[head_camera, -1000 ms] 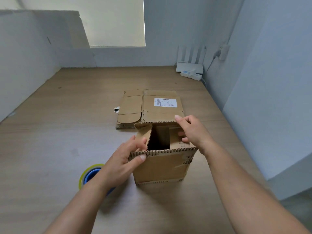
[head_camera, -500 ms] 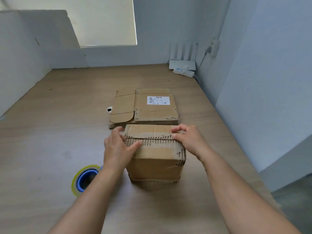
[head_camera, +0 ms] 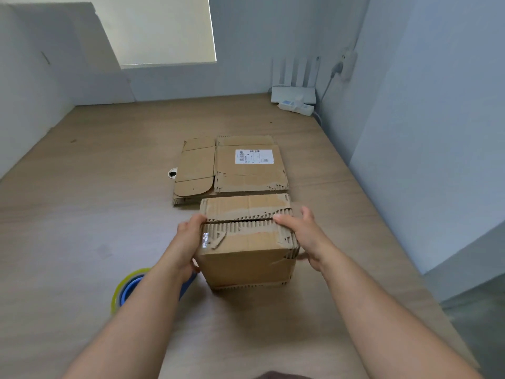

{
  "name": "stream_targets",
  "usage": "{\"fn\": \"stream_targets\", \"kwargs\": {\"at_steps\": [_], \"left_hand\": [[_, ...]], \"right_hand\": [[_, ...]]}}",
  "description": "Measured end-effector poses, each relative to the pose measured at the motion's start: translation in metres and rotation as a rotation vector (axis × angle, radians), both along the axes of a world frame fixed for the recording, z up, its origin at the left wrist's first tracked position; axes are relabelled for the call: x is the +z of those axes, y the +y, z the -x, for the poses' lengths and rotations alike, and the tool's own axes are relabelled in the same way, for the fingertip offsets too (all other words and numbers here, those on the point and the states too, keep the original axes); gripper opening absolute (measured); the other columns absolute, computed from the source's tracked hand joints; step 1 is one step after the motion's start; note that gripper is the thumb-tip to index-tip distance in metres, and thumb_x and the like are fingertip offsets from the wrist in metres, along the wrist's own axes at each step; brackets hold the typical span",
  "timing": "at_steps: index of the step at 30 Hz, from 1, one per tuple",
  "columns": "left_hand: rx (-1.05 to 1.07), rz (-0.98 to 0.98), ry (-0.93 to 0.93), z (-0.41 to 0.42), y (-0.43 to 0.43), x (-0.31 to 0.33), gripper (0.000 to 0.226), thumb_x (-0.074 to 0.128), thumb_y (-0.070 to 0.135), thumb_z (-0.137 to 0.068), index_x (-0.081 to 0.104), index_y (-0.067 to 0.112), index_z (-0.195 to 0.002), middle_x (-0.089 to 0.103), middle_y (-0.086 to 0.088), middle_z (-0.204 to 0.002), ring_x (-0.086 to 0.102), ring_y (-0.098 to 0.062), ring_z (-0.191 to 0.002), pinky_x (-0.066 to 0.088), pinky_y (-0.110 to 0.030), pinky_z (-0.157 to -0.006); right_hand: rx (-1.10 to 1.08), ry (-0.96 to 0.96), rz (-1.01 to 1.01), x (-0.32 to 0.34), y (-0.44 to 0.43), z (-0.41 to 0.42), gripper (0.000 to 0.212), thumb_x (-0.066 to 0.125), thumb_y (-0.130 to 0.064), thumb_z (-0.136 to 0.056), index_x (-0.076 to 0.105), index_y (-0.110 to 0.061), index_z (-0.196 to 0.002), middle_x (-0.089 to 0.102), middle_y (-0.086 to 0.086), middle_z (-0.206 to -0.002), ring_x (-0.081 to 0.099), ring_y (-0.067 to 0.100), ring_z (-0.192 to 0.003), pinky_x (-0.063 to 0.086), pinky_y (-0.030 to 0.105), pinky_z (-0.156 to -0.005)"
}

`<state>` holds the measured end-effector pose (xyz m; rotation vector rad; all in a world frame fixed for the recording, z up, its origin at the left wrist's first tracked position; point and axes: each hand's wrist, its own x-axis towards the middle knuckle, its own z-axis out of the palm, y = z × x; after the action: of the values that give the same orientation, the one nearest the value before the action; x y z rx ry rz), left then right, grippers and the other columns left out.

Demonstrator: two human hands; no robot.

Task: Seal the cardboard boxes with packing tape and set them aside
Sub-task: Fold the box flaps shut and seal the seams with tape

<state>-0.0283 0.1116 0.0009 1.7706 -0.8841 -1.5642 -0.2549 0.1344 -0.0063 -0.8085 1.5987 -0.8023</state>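
A plain home or office room — wood-grain desk point(head_camera: 82, 214), white router point(head_camera: 293, 90) in the corner, blind-covered window point(head_camera: 164, 28).

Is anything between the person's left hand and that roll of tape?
Nothing visible does. The left hand grips the box; the tape roll lies on the table right beside that forearm, partly hidden by it.
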Motion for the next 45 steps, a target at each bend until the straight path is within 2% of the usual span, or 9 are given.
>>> {"fn": "stream_targets", "kwargs": {"at_steps": [4, 12, 16, 19, 27, 31, 35, 40, 45], "left_hand": [[-0.127, -0.112, 0.113, -0.012, 0.006, -0.015, 0.057, 0.046, 0.067, -0.081, 0.066, 0.022, -0.108, 0.073, -0.01, -0.098, 0.058, -0.03, -0.098, 0.038, -0.048, -0.101], [-0.042, -0.136, 0.347, -0.001, 0.008, -0.016, 0.063, 0.043, 0.073, -0.079, 0.071, 0.022, -0.103, 0.073, -0.01, -0.1, 0.065, -0.026, -0.086, 0.049, -0.039, -0.078], [-0.025, -0.243, 0.268, -0.007, 0.02, -0.028, 0.077, 0.045, 0.082, -0.068, 0.066, 0.026, -0.117, 0.063, -0.014, -0.123, 0.048, -0.04, -0.122, 0.028, -0.065, -0.104], [-0.031, -0.266, 0.294, -0.008, 0.028, -0.029, 0.072, 0.043, 0.079, -0.071, 0.066, 0.025, -0.114, 0.063, -0.017, -0.12, 0.049, -0.047, -0.116, 0.03, -0.074, -0.095], [0.085, 0.095, 0.479, 0.008, 0.032, -0.021, 0.044, 0.044, 0.054, -0.088, 0.07, 0.021, -0.101, 0.073, -0.006, -0.106, 0.066, -0.023, -0.096, 0.046, -0.044, -0.096], [0.001, 0.153, 0.514, 0.004, 0.024, -0.015, 0.043, 0.046, 0.05, -0.088, 0.066, 0.019, -0.109, 0.072, -0.007, -0.106, 0.068, -0.022, -0.089, 0.049, -0.038, -0.08], [-0.166, 0.108, 0.544, -0.009, 0.016, -0.014, 0.064, 0.057, 0.064, -0.072, 0.061, 0.022, -0.121, 0.07, -0.007, -0.115, 0.069, -0.022, -0.096, 0.051, -0.036, -0.072], [-0.027, 0.174, 0.339, 0.002, -0.002, -0.022, 0.053, 0.031, 0.056, -0.099, 0.052, 0.01, -0.114, 0.07, -0.005, -0.088, 0.07, -0.012, -0.069, 0.055, -0.025, -0.057], [0.049, 0.072, 0.287, 0.012, -0.006, -0.029, 0.061, 0.021, 0.064, -0.097, 0.06, 0.02, -0.11, 0.072, -0.001, -0.088, 0.063, -0.019, -0.084, 0.049, -0.037, -0.084]], "right_hand": [[0.171, -0.159, -0.195, 0.001, 0.003, 0.003, 0.07, 0.056, -0.078, -0.066, 0.059, -0.032, -0.119, 0.072, 0.005, -0.106, 0.062, 0.034, -0.099, 0.039, 0.062, -0.095], [0.211, -0.222, -0.162, 0.005, -0.001, 0.011, 0.057, 0.046, -0.073, -0.075, 0.07, -0.029, -0.102, 0.074, 0.009, -0.099, 0.066, 0.031, -0.097, 0.043, 0.059, -0.096], [0.261, -0.167, -0.227, 0.002, 0.004, 0.018, 0.066, 0.047, -0.08, -0.067, 0.066, -0.033, -0.111, 0.071, 0.008, -0.106, 0.061, 0.033, -0.105, 0.041, 0.065, -0.095], [0.322, -0.174, -0.261, 0.0, 0.005, 0.02, 0.078, 0.046, -0.085, -0.056, 0.06, -0.04, -0.117, 0.069, 0.004, -0.114, 0.058, 0.035, -0.111, 0.036, 0.074, -0.091], [0.153, -0.361, -0.009, -0.005, 0.005, 0.01, 0.062, 0.058, -0.062, -0.075, 0.064, -0.018, -0.118, 0.072, 0.009, -0.105, 0.069, 0.023, -0.086, 0.055, 0.035, -0.068], [0.06, -0.405, 0.112, -0.012, 0.001, 0.008, 0.076, 0.063, -0.055, -0.07, 0.055, -0.006, -0.128, 0.065, 0.018, -0.12, 0.065, 0.03, -0.102, 0.056, 0.033, -0.07], [0.14, -0.466, 0.093, -0.003, -0.001, 0.018, 0.048, 0.058, -0.048, -0.08, 0.069, -0.013, -0.111, 0.071, 0.013, -0.109, 0.069, 0.022, -0.09, 0.055, 0.029, -0.069], [0.232, -0.439, 0.067, 0.003, -0.006, 0.019, 0.048, 0.054, -0.049, -0.077, 0.07, -0.016, -0.108, 0.071, 0.011, -0.11, 0.069, 0.02, -0.09, 0.054, 0.029, -0.072], [0.16, -0.43, 0.062, -0.005, -0.009, 0.023, 0.057, 0.056, -0.052, -0.074, 0.068, -0.013, -0.114, 0.069, 0.015, -0.114, 0.065, 0.027, -0.093, 0.052, 0.036, -0.075]]}}
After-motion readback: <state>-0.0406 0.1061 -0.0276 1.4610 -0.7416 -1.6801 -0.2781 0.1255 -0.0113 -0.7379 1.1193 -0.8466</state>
